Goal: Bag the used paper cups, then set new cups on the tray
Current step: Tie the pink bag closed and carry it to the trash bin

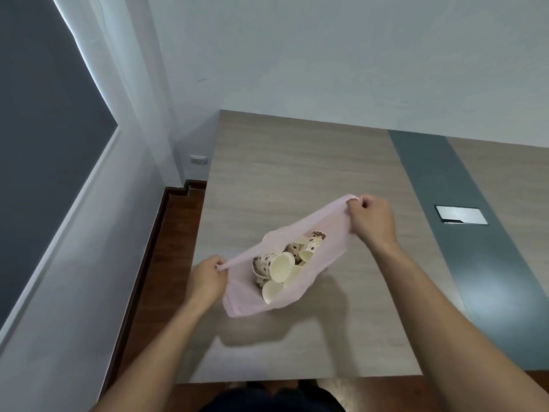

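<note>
Two bare forearms reach over the table's [341, 179] near edge, the left hand [208, 278] and right hand [372, 220] each with fingers pinched shut on an opposite end of a pink bag's [258, 304] mouth, stretching it open above the near-left part of the tabletop; the used paper cups [280, 267] lie jumbled inside. No tray is in view. Closing it well likely means drawing both ends together evenly so no cup tips out

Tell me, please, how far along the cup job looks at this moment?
Bagging looks done: the used paper cups lie inside the pink bag. In hand: the left hand and right hand pinch its mouth corners, stretching it. Left: new cups; neither they nor a tray are visible.
</note>
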Demonstrator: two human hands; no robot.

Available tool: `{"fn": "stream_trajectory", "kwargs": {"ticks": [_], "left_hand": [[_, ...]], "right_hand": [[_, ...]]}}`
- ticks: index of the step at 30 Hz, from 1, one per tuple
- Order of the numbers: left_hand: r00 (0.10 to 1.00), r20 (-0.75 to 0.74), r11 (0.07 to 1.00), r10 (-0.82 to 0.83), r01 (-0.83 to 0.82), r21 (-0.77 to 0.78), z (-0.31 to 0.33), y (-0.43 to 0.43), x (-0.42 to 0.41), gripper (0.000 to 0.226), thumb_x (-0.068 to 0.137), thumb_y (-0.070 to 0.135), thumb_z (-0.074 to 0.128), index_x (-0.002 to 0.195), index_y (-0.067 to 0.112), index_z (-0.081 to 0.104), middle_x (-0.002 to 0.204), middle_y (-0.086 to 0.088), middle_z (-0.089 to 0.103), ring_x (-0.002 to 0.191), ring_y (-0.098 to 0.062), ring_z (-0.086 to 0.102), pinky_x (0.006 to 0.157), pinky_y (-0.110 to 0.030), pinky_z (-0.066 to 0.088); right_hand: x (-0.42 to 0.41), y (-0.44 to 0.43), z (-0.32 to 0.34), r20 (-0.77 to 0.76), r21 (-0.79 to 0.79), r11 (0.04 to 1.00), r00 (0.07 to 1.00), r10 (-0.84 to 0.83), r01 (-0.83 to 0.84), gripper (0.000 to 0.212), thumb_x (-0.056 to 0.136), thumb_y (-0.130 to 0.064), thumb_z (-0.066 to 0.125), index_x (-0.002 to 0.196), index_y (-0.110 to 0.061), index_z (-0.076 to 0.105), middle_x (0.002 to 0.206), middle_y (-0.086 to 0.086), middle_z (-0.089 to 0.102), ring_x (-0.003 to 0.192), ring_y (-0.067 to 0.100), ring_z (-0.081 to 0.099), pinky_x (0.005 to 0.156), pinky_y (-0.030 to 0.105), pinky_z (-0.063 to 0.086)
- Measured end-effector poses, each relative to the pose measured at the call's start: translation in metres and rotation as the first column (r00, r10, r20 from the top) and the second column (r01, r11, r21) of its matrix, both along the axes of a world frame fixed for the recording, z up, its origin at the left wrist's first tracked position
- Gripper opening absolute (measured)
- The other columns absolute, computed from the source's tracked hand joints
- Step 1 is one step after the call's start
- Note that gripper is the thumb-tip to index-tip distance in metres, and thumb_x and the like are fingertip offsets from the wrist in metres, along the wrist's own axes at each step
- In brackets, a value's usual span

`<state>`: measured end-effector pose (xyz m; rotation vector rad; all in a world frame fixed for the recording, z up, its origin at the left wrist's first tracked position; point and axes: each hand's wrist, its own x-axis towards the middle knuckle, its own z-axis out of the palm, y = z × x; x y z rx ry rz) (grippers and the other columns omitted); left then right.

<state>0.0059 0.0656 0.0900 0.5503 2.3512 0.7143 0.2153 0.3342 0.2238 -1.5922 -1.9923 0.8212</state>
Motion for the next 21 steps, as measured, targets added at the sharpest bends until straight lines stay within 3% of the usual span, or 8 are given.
{"fn": "stream_trajectory", "kwargs": {"ticks": [1, 4, 6, 8, 11, 13, 18, 21], "left_hand": [[1.0, 0.003, 1.0, 0.019, -0.019, 0.01, 0.006, 0.0, -0.013, 0.022, 0.102, 0.013, 0.063, 0.102, 0.023, 0.082, 0.108, -0.006, 0.084, 0.097, -0.032, 0.077, 0.075, -0.031, 0.051], [0.994, 0.069, 0.991, 0.088, -0.095, 0.098, 0.025, 0.006, -0.047, 0.022, 0.1, 0.017, 0.069, 0.116, 0.019, 0.084, 0.11, -0.006, 0.084, 0.099, -0.034, 0.081, 0.079, -0.039, 0.065], [0.96, 0.225, 0.957, 0.167, -0.213, 0.196, 0.04, 0.014, -0.062, 0.021, 0.101, 0.013, 0.07, 0.117, 0.017, 0.083, 0.106, -0.009, 0.084, 0.086, -0.028, 0.082, 0.071, -0.04, 0.069], [0.901, 0.375, 0.91, 0.219, -0.327, 0.256, 0.054, 0.024, -0.073, 0.021, 0.105, 0.008, 0.066, 0.12, 0.014, 0.079, 0.101, -0.013, 0.083, 0.068, -0.02, 0.08, 0.057, -0.027, 0.065], [0.845, 0.494, 0.888, 0.204, -0.372, 0.271, 0.071, 0.037, -0.09, 0.023, 0.11, 0.012, 0.061, 0.126, 0.019, 0.075, 0.091, -0.009, 0.083, 0.06, -0.016, 0.082, 0.065, -0.028, 0.063], [0.851, 0.504, 0.922, 0.145, -0.3, 0.242, 0.078, 0.042, -0.099, 0.024, 0.113, 0.017, 0.057, 0.133, 0.02, 0.07, 0.101, -0.009, 0.084, 0.067, -0.018, 0.085, 0.069, -0.031, 0.06], [0.848, 0.527, 0.991, -0.047, -0.027, 0.131, 0.104, 0.046, -0.105, 0.034, 0.118, 0.016, 0.037, 0.143, 0.031, 0.057, 0.09, -0.006, 0.081, 0.09, -0.033, 0.088, 0.086, -0.039, 0.061], [0.83, 0.55, 0.964, -0.093, -0.064, 0.259, 0.113, 0.058, -0.105, 0.04, 0.118, 0.014, 0.035, 0.142, 0.025, 0.065, 0.107, -0.009, 0.088, 0.103, -0.03, 0.087, 0.099, -0.041, 0.059]], "right_hand": [[0.007, 0.008, -0.004, -0.007, -0.042, 0.999, 1.0, -0.025, 0.025, 0.035, 0.099, -0.022, 0.063, 0.066, -0.012, 0.057, 0.059, 0.005, 0.061, 0.05, 0.01, 0.064, 0.058, 0.033, 0.049], [0.023, 0.028, -0.014, 0.013, -0.109, 0.988, 0.994, -0.104, 0.105, 0.03, 0.096, -0.029, 0.072, 0.076, -0.006, 0.067, 0.075, 0.012, 0.071, 0.078, 0.034, 0.072, 0.078, 0.044, 0.057], [0.032, 0.038, -0.015, 0.005, -0.165, 0.974, 0.988, -0.157, 0.156, 0.031, 0.096, -0.026, 0.074, 0.071, -0.011, 0.061, 0.08, 0.018, 0.071, 0.078, 0.034, 0.07, 0.079, 0.046, 0.058], [0.041, 0.048, -0.013, -0.019, -0.226, 0.954, 0.978, -0.206, 0.196, 0.034, 0.097, -0.021, 0.076, 0.069, -0.014, 0.058, 0.087, 0.026, 0.076, 0.077, 0.035, 0.072, 0.077, 0.047, 0.059], [0.053, 0.063, -0.011, 0.009, -0.288, 0.93, 0.972, -0.236, 0.229, 0.028, 0.097, -0.023, 0.078, 0.075, -0.015, 0.063, 0.087, 0.022, 0.077, 0.092, 0.045, 0.08, 0.077, 0.044, 0.057], [0.059, 0.072, -0.012, 0.028, -0.318, 0.92, 0.972, -0.231, 0.228, 0.021, 0.096, -0.027, 0.077, 0.083, -0.013, 0.068, 0.086, 0.014, 0.077, 0.099, 0.043, 0.082, 0.077, 0.042, 0.057], [0.064, 0.075, -0.004, -0.027, -0.439, 0.878, 0.974, -0.226, 0.192, 0.025, 0.101, -0.013, 0.055, 0.115, -0.009, 0.076, 0.098, 0.01, 0.084, 0.058, 0.021, 0.075, 0.071, 0.034, 0.061], [0.065, 0.069, 0.003, -0.185, -0.535, 0.833, 0.942, -0.279, 0.142, 0.038, 0.101, -0.003, 0.042, 0.121, -0.011, 0.073, 0.1, 0.015, 0.086, 0.062, 0.022, 0.07, 0.092, 0.042, 0.067]]}}
